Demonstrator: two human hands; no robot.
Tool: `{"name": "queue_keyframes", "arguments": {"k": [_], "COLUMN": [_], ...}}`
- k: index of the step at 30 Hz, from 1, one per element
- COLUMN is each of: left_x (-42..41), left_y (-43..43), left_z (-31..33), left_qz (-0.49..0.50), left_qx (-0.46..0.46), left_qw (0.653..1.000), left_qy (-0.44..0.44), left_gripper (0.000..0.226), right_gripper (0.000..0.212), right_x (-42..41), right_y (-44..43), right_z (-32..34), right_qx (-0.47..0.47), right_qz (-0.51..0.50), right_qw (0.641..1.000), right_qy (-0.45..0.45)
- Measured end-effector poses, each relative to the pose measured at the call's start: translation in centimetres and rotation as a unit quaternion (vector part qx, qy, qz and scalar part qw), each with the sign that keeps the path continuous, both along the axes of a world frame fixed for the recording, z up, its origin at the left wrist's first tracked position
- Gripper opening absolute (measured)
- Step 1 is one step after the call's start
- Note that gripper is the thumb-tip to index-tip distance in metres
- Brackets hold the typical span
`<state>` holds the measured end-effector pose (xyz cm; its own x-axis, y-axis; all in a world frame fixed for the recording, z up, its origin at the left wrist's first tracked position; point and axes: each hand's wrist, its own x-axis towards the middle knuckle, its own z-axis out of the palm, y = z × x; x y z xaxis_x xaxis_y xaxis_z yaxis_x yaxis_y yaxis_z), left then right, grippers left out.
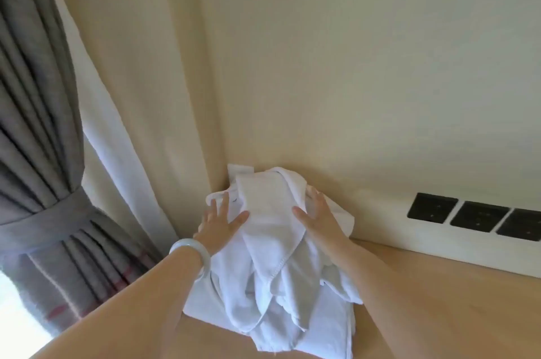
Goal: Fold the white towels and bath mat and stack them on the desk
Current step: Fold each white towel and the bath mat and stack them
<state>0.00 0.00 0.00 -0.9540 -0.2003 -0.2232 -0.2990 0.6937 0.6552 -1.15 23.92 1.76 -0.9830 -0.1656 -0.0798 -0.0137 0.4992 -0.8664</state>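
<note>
A rumpled heap of white towels [272, 256] lies on the light wooden desk [439, 300], pushed into the corner against the cream wall. My left hand [221, 221], with a pale bangle on its wrist, lies flat with spread fingers on the heap's left side. My right hand [317, 216] rests with straight fingers on the heap's upper right side. Neither hand grips any cloth. The lower layers of the heap are hidden by the top towel.
A grey curtain [38, 154] tied at the middle hangs at the left, with a white sheer curtain [117, 154] beside it. Three black wall sockets [474, 215] sit above the desk at the right. A small white fitting [240, 171] pokes out behind the heap.
</note>
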Motion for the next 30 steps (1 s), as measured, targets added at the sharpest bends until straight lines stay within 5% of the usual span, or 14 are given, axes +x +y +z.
{"name": "queue_keyframes", "arguments": {"k": [8,14,20,23,30], "left_x": [-1.5,-2.3,-2.3,-2.3,-2.1], "left_y": [-0.9,-1.7,-1.8,-1.1,1.6], "left_z": [-4.3,-4.9,-5.7,-5.2,-4.3], "left_qz": [0.109,0.11,0.126,0.087,0.07], "left_qx": [0.095,0.138,0.117,0.204,0.316], "left_qw": [0.983,0.972,0.969,0.961,0.944], "left_qy": [-0.114,-0.155,-0.179,-0.163,-0.06], "left_gripper": [0.139,0.148,0.126,0.125,0.07], "right_gripper": [0.112,0.128,0.147,0.137,0.117], "right_x": [-1.0,-0.6,-0.5,0.1,1.3], "right_y": [0.5,0.6,0.7,-0.3,-2.3], "right_z": [-5.3,-6.5,-6.9,-6.9,-5.6], "right_qx": [-0.077,-0.076,-0.116,-0.151,-0.238], "right_qz": [-0.148,-0.176,-0.277,-0.243,-0.202], "right_qw": [0.982,0.963,0.919,0.919,0.923], "right_qy": [-0.09,-0.188,-0.256,-0.271,-0.224]}}
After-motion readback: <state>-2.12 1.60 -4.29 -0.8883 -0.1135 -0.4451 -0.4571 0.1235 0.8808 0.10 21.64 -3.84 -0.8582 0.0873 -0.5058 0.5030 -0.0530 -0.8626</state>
